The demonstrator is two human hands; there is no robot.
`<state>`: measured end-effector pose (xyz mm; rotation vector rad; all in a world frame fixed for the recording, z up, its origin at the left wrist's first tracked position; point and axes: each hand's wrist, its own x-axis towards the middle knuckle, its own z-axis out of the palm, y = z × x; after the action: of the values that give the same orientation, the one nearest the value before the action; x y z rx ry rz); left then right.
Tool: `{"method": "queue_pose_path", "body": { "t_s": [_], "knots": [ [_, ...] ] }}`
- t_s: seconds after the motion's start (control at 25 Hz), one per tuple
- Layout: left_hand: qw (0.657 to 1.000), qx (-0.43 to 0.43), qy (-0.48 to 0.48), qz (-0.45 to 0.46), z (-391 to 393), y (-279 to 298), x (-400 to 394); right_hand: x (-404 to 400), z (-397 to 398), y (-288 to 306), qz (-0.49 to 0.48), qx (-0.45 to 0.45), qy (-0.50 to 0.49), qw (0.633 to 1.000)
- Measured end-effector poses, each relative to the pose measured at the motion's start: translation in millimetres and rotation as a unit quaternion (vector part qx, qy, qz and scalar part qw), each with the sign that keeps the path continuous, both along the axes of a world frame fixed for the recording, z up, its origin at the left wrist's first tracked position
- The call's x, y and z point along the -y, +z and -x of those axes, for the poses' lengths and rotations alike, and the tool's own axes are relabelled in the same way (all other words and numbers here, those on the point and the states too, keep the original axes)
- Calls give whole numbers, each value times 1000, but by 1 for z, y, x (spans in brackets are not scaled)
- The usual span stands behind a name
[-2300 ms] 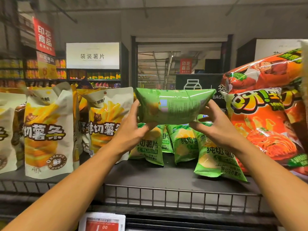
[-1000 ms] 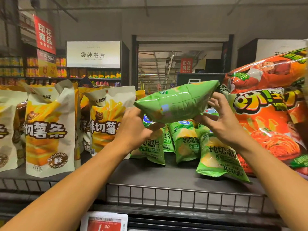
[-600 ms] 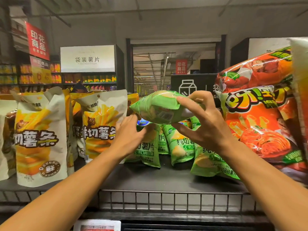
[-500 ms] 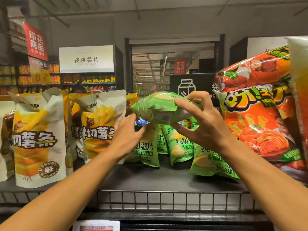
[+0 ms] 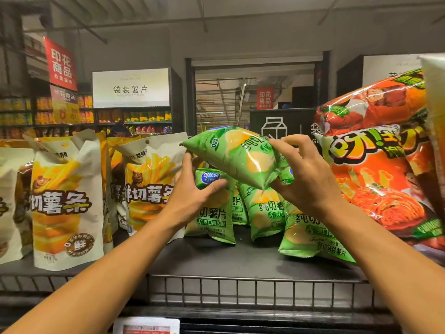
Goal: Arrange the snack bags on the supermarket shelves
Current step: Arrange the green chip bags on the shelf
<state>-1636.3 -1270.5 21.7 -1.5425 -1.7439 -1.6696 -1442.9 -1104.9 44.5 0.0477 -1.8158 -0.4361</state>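
One green chip bag (image 5: 237, 155), held above shelf (image 5: 240, 259).
Right hand (image 5: 305, 174) grips its end; left hand (image 5: 192, 194) grips a standing green bag (image 5: 212, 208).

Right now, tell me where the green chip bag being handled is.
Head view, centre: the held green bag is tilted above the standing green bags, between the left hand and right hand, left of the orange bags.

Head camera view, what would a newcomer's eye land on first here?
First, the green chip bag held up at center between the left hand and right hand, above a row of matching green bags on the shelf. Next, the big orange snack bags stacked at right and the white-and-yellow fries pouches standing at left.
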Motion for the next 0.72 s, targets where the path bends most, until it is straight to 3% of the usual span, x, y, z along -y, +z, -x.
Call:
{"method": "queue_pose_path", "body": {
  "t_s": [0.2, 0.48, 0.72],
  "knots": [
    [991, 51, -120, -20, 0, -1, 1, -4, 0, 0, 23, 24, -34, 999],
    [967, 163, -192, -48, 8, 4, -5, 2, 3, -1, -53, 100, 21, 993],
    [950, 206, -219, -81, 12, 5, -5, -2, 9, -6, -17, 154, 26, 988]
  ]
}}
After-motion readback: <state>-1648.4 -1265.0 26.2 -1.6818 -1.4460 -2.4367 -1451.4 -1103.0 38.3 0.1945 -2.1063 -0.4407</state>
